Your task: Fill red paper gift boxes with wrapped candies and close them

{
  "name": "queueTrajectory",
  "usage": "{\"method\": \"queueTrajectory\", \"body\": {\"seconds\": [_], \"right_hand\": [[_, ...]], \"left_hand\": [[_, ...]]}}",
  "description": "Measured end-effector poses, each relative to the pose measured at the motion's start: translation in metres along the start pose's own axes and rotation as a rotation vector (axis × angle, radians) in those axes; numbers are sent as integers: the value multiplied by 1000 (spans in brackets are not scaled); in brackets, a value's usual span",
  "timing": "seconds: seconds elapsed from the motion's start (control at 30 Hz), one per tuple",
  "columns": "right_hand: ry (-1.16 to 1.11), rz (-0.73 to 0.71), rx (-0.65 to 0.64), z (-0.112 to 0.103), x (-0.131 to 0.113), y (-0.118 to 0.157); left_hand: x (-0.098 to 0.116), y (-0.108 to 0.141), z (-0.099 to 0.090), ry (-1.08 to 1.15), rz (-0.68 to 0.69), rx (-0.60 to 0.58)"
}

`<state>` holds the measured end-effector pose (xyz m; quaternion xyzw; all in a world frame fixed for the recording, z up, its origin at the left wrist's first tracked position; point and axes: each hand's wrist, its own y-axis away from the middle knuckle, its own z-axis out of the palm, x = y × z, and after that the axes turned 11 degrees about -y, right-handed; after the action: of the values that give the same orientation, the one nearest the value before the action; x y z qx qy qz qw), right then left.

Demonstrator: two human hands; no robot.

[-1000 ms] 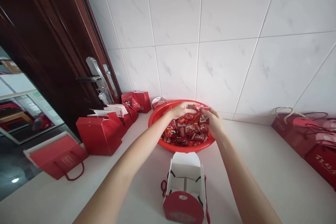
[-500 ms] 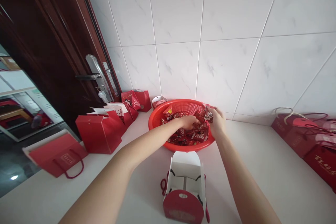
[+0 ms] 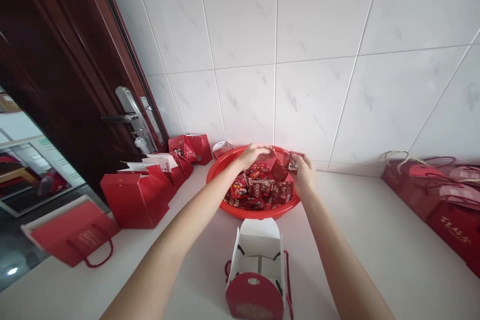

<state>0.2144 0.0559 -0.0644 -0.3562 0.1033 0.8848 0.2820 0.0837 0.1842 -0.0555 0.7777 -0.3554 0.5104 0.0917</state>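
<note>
A red plastic basket (image 3: 273, 213) full of small red wrapped packets (image 3: 257, 190) stands against the tiled wall. Over its back part, my left hand (image 3: 255, 155) has its fingers pinched together at a small reddish packet (image 3: 270, 152). My right hand (image 3: 305, 175) is closed on red and brown packets (image 3: 294, 161) at the basket's right rim. In front of the basket is an open box (image 3: 255, 295), white inside and red outside, with a red cord at its sides. Its inside shows no packets.
Red gift bags and boxes (image 3: 131, 200) line the left side beside a dark door (image 3: 75, 60). One bag (image 3: 75, 230) lies tilted near the counter edge. More red bags (image 3: 431, 195) stand at the right.
My left hand has risen out of the packets toward the back left of the basket. My right hand stays at the right rim with packets. The view has shifted slightly.
</note>
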Motion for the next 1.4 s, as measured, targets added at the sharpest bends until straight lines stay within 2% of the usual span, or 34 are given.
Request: {"method": "queueTrajectory", "body": {"seconds": [0.23,0.37,0.57,0.77,0.97,1.27,1.4], "right_hand": [[169,59,-103,-3,4,-2],[129,57,-146,-6,6,-3],[58,8,-114,-6,7,-4],[119,76,-215,-6,3,-2],[75,69,-272,-4,1,0],[69,61,-322,-4,0,2],[128,50,-297,-4,1,0]], "left_hand": [[7,10,1,232,-52,-21],[10,10,0,296,-40,12],[15,10,0,348,5,47],[20,12,4,334,54,48],[24,15,5,301,92,52],[20,16,4,235,108,25],[17,16,2,191,92,13]]}}
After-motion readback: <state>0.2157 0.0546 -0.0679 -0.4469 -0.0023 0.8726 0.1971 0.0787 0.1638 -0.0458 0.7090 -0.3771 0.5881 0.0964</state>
